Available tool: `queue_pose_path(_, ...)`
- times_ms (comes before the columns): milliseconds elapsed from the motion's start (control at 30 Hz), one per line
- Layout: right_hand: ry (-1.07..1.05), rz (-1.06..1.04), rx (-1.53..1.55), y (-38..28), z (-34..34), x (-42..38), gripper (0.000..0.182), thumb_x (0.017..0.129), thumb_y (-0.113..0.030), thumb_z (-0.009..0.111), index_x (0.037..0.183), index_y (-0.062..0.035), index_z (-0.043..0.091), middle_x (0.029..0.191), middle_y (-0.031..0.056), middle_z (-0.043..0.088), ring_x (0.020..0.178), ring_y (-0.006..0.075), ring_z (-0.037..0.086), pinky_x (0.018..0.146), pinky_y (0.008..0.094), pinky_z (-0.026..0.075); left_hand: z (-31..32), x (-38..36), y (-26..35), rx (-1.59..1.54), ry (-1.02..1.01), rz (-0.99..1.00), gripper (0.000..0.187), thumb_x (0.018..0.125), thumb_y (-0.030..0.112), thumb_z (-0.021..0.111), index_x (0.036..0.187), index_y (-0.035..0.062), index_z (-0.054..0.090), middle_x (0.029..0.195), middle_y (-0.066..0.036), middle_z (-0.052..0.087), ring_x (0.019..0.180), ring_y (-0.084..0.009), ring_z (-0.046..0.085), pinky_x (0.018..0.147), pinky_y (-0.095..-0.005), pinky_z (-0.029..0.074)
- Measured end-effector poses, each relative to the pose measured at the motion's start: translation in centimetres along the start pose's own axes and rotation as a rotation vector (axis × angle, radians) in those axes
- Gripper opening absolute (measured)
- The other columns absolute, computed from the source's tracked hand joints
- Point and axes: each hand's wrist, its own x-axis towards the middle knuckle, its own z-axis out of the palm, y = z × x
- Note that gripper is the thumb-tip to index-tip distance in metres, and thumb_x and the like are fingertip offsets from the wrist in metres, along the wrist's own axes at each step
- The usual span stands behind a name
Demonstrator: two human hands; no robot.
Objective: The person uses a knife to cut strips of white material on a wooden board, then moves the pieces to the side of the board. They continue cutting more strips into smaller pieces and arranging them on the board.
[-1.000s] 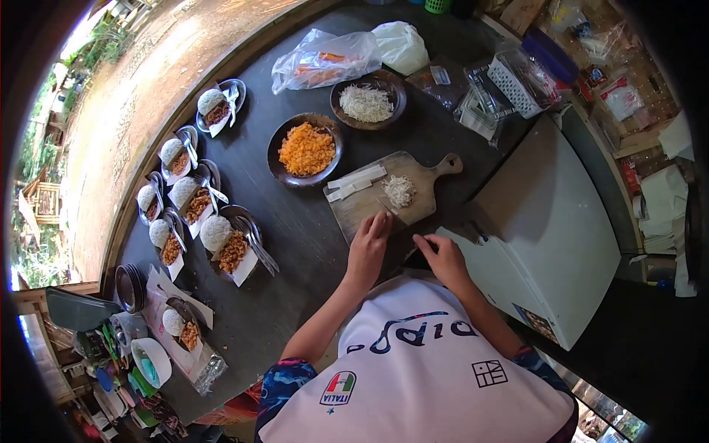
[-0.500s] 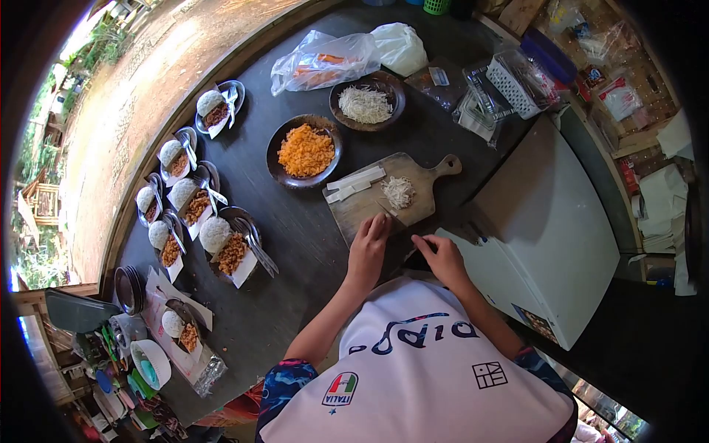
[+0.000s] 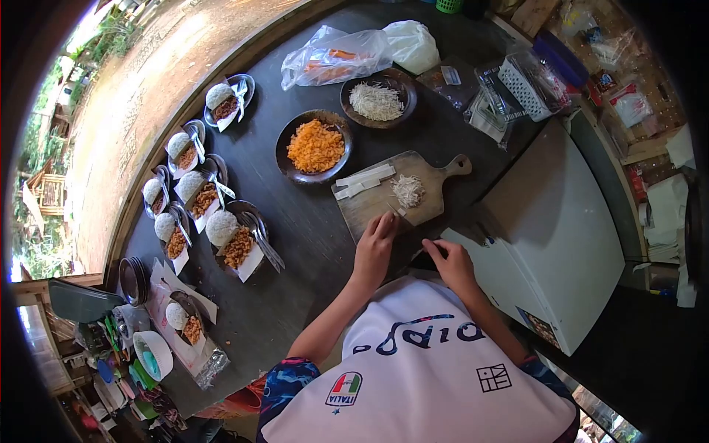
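Note:
A wooden cutting board [image 3: 426, 210] lies in front of me, bearing a small heap of pale shreds [image 3: 408, 191] and white strips [image 3: 365, 181]. At its near edge, my left hand [image 3: 374, 247] has its fingers pressed together, fingertips beside a small pale bit; what they pinch is hidden. My right hand [image 3: 452, 263] is just right of the board's near edge, fingers curled in; whatever it holds is too dark to make out. Beyond the board are a bowl of orange shreds [image 3: 316, 146] and a bowl of white shreds [image 3: 376, 101].
Several small plates of rice and brown food [image 3: 238, 247] line the left side. Plastic bags [image 3: 336, 59] lie at the back, a white basket [image 3: 523, 90] at back right. A white appliance [image 3: 550, 251] stands at right; stacked dark dishes [image 3: 133, 280] are at left.
The whole view has shifted, so the table's contents appear slightly farther right. My left hand keeps its place at the board; my right hand appears slightly lower.

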Motion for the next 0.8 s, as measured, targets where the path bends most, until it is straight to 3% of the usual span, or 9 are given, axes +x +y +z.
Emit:
queue_pose_path(100,-0.058,0.063,-0.007,-0.6,0.0,0.8,0.063,0.099,-0.055,0.070,0.107,0.0064,0.077,0.098,0.0248,0.077,0.095,0.0420,0.076,0.083,0.0424,0.057,0.0,0.0,0.1,0.004,-0.008,0.001,0.055,0.080,-0.001,0.061,0.135,-0.0074,0.065,0.136,-0.013,0.057,0.128,-0.0295,0.058,0.108,-0.0371,0.051)
queue_pose_path(300,0.000,-0.010,-0.025,0.2,0.1,0.1,0.063,0.099,-0.056,0.069,0.107,0.0062,0.077,0.097,0.0255,0.077,0.094,0.0421,0.075,0.082,0.0426,0.057,-0.2,0.1,0.4,0.024,-0.018,-0.023,0.056,0.081,0.001,0.062,0.136,-0.0073,0.064,0.134,-0.012,0.058,0.127,-0.0282,0.058,0.107,-0.0358,0.052)
queue_pose_path(400,-0.026,0.043,-0.013,-0.1,0.4,0.9,0.051,0.101,-0.048,0.070,0.104,0.0016,0.078,0.086,0.0189,0.076,0.079,0.0339,0.074,0.074,0.0399,0.054,-0.5,0.2,0.6,-0.030,0.004,-0.024,0.057,0.077,-0.005,0.063,0.134,-0.0058,0.066,0.133,-0.015,0.060,0.127,-0.0333,0.059,0.103,-0.0403,0.054)
queue_pose_path(533,0.045,-0.036,-0.046,0.8,0.8,0.1,0.050,0.102,-0.048,0.069,0.104,0.0008,0.079,0.089,0.0185,0.077,0.082,0.0318,0.075,0.076,0.0384,0.054,-0.3,0.1,0.3,0.041,-0.019,-0.004,0.058,0.078,-0.003,0.063,0.135,-0.0048,0.066,0.133,-0.013,0.059,0.126,-0.0316,0.059,0.104,-0.0392,0.054)
queue_pose_path(733,-0.062,0.093,-0.013,-0.7,0.6,1.1,0.049,0.102,-0.046,0.070,0.105,0.0012,0.079,0.091,0.0191,0.077,0.086,0.0348,0.075,0.078,0.0392,0.055,-0.1,0.0,0.2,-0.011,-0.021,-0.030,0.058,0.078,-0.002,0.063,0.136,-0.0041,0.065,0.134,-0.011,0.058,0.128,-0.0303,0.058,0.105,-0.0383,0.053)
queue_pose_path(800,-0.008,0.028,-0.033,0.0,0.6,0.3,0.049,0.102,-0.047,0.070,0.105,0.0014,0.078,0.092,0.0189,0.077,0.087,0.0342,0.076,0.079,0.0390,0.055,-0.2,-0.1,0.2,0.012,-0.020,-0.025,0.057,0.078,-0.003,0.063,0.135,-0.0041,0.066,0.134,-0.012,0.059,0.127,-0.0306,0.059,0.104,-0.0387,0.054)
